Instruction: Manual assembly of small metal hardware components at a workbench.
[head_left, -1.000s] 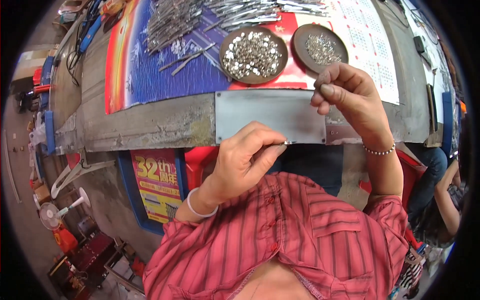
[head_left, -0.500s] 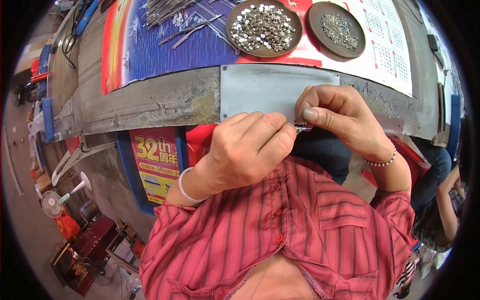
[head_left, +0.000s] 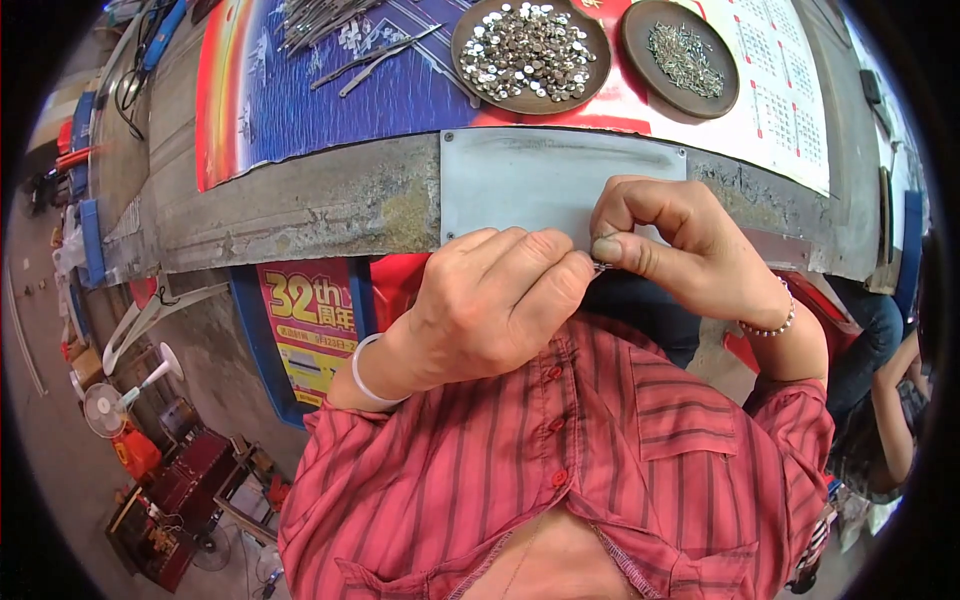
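Because both hands meet over such a small thing, most of it is hard to see. Near the middle of the frame, the left hand (head_left: 510, 300) is closed, with its fingertips pinching a small silver metal piece (head_left: 601, 266). Only a little shiny end pokes out, on the right side of those fingertips. The right hand (head_left: 685, 245) comes at that end from the right. Its thumb and first finger are close together, just at the tip of the piece. I cannot tell if they pinch it, only touch it, or hide something tiny.

What could go wrong, I think, is a slip. The piece looks smooth and thin, and very little of it sticks out, so a hard push from the right thumb could make it twist or pop out. It seems to be over the dark blue trousers (head_left: 640, 312), near the front edge of the gray table (head_left: 330, 225), so it could drop onto the lap or the floor. A crooked push could also happen, since the fingers cover the spot.

Above the hands is a pale metal plate (head_left: 540, 185). At the top of the frame, a brown left dish (head_left: 530, 107) holds round silver dots (head_left: 530, 52), and a brown right dish (head_left: 636, 52) holds tiny pins (head_left: 685, 60). Thin metal strips (head_left: 325, 22) lie at the upper left.
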